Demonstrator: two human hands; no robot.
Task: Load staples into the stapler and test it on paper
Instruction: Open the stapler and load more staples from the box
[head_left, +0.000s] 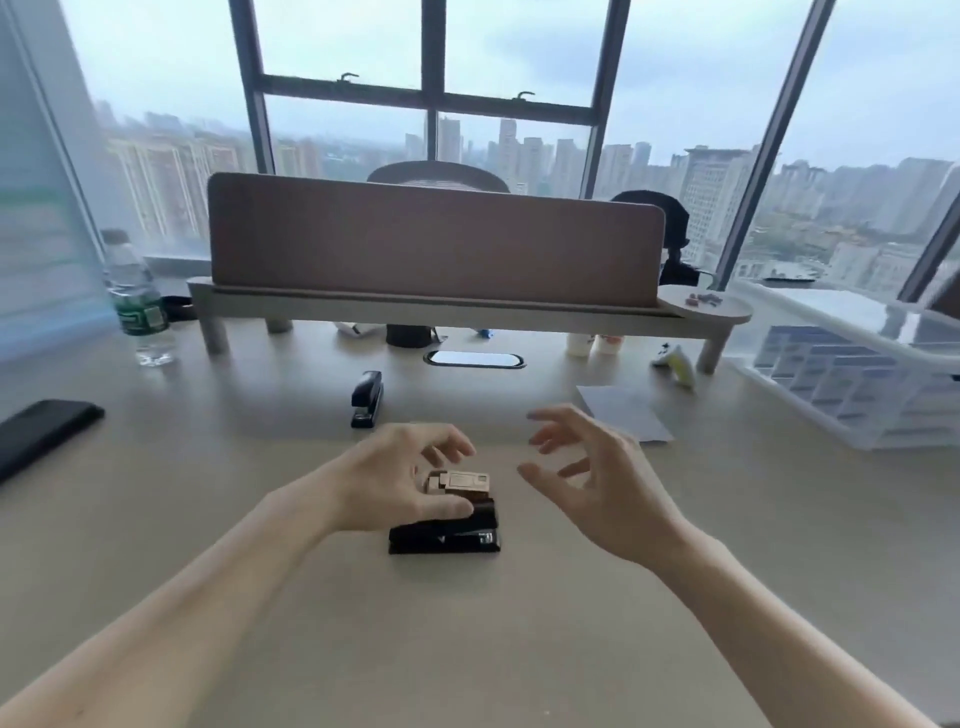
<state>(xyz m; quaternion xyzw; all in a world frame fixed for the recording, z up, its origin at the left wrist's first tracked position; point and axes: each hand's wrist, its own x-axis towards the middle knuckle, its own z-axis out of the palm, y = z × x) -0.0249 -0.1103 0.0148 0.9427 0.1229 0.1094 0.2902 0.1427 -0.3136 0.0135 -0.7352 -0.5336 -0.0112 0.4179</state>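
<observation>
- The near stapler (444, 535), a glossy black block with hard edges, lay on the smooth pale desk (260, 597), its long axis running left to right across the person's front.
- A small tan staple box (462, 480), apparently matt cardboard, sat at the far edge of the near stapler with its long side running the same way. Whether it rested on top or just behind could not be told.
- The left hand (400, 483) was the nearer one. It arched over the left end of the near stapler, with the thumb laid by the box's near edge and the fingers curled above its far side. Whether it actually pinched the box could not be told.
- The right hand (587, 467) hovered to the right of the near stapler and apart from it, fingers spread and relaxed, holding nothing.
- By this layout, the next move probably meant taking the box, with the right hand coming in from the right end.
- The paper (623, 415), a thin white sheet, lay beyond and to the right of the near stapler, well apart.
- A second stapler (367, 399), also black, lay beyond it, pointing away from the person.
</observation>
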